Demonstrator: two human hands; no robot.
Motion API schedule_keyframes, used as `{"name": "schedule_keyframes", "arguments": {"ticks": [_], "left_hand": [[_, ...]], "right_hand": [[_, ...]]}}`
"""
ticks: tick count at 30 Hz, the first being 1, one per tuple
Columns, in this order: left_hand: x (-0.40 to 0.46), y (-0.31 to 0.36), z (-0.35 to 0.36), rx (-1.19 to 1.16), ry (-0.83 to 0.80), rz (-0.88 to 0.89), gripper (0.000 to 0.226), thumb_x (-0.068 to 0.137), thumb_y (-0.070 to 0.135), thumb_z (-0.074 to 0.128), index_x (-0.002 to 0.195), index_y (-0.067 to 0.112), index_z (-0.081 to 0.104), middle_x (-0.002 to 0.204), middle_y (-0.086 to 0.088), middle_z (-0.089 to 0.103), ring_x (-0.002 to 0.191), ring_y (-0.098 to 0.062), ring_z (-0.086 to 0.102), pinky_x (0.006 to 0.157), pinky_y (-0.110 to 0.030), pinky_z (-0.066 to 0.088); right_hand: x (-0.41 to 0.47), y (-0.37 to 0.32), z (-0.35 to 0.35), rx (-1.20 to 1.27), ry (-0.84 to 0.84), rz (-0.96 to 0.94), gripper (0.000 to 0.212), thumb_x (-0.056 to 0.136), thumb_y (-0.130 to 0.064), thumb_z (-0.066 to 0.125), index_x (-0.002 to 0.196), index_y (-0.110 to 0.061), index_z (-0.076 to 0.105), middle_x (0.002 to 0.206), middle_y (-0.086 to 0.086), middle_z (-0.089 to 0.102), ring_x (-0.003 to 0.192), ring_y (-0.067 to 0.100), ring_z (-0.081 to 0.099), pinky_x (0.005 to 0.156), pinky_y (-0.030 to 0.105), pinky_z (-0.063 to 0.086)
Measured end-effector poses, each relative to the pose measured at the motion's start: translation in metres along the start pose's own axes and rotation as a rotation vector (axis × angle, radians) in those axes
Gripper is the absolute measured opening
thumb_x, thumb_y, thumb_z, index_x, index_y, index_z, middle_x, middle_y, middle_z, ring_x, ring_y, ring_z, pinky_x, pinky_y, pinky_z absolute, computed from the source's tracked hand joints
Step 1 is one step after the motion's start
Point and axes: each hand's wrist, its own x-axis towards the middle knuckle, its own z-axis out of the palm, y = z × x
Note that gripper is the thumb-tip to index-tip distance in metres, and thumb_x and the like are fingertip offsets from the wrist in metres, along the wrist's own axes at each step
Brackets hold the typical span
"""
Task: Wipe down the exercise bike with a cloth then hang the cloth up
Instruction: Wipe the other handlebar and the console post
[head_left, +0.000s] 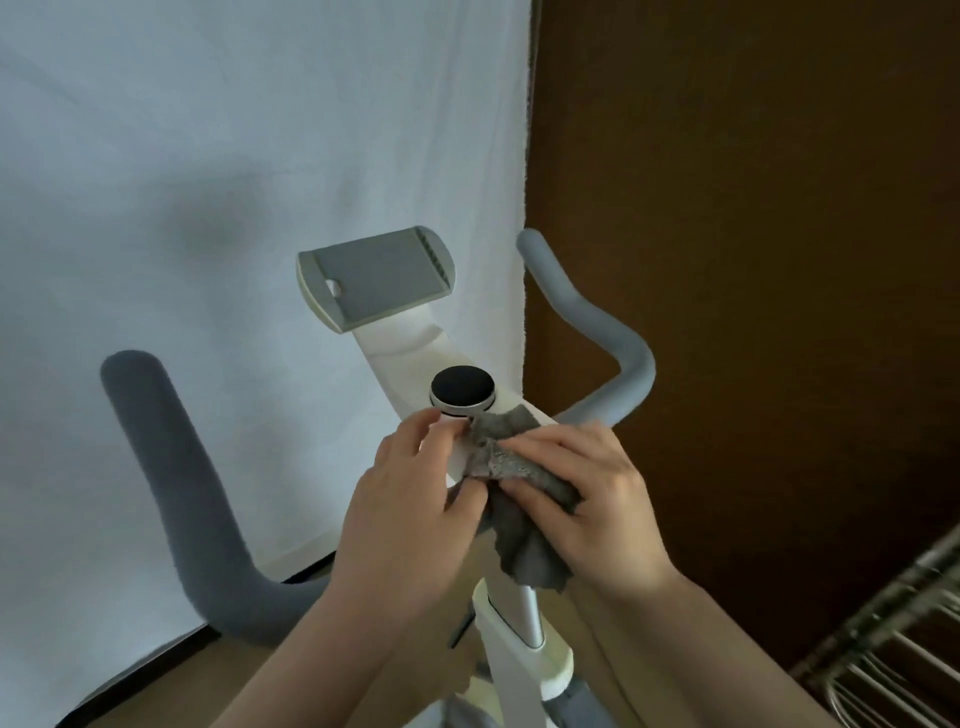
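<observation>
Grey cloth (519, 499), both hands (587, 499), bike stem (415, 353)

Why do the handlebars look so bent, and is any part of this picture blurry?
Head view: the wide-angle lens bows the left handlebar and the sheet edge; the metal rack at the lower right corner is smeared; soft, even light, a faint shadow on the sheet; the hands and grey cloth are fairly sharp.

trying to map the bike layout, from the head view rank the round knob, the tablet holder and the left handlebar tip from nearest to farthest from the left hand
1. Round knob: just above the left hand, almost at its fingertips.
2. Tablet holder: higher up the stem, beyond the knob.
3. Left handlebar tip: far out to the left, against the white sheet.
</observation>
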Motion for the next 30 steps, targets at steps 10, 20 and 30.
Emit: {"name": "schedule_keyframes", "arguments": {"ticks": [10,20,30], "left_hand": [[0.0,0.001,0.005,0.137,-0.062,0.148,0.049,0.092,0.05,0.035,0.139,0.035,0.037,0.146,0.019,0.033,0.134,-0.002,0.024,0.101,-0.017,0.027],[-0.001,0.001,0.006,0.154,-0.057,0.146,0.049,0.093,0.052,0.042,0.137,0.032,0.042,0.145,0.016,0.038,0.133,-0.008,0.029,0.102,-0.029,0.036],[-0.001,0.002,0.009,0.18,-0.024,0.148,0.054,0.086,0.053,0.03,0.133,0.032,0.047,0.139,0.016,0.044,0.128,-0.007,0.035,0.096,-0.024,0.037]], "right_hand": [[-0.027,-0.009,0.014,0.082,0.332,0.28,0.031,0.087,-0.038,0.059,0.117,-0.032,0.062,0.111,-0.021,0.057,0.102,0.003,0.053,0.088,0.01,0.041],[-0.045,-0.009,0.008,0.083,0.302,0.377,0.035,0.085,-0.037,0.062,0.117,-0.023,0.068,0.113,-0.016,0.053,0.107,0.003,0.054,0.088,0.014,0.046],[-0.04,-0.001,-0.001,0.159,0.226,0.455,0.038,0.08,-0.043,0.066,0.114,-0.028,0.068,0.099,-0.017,0.053,0.092,0.001,0.058,0.075,0.028,0.056]]}}
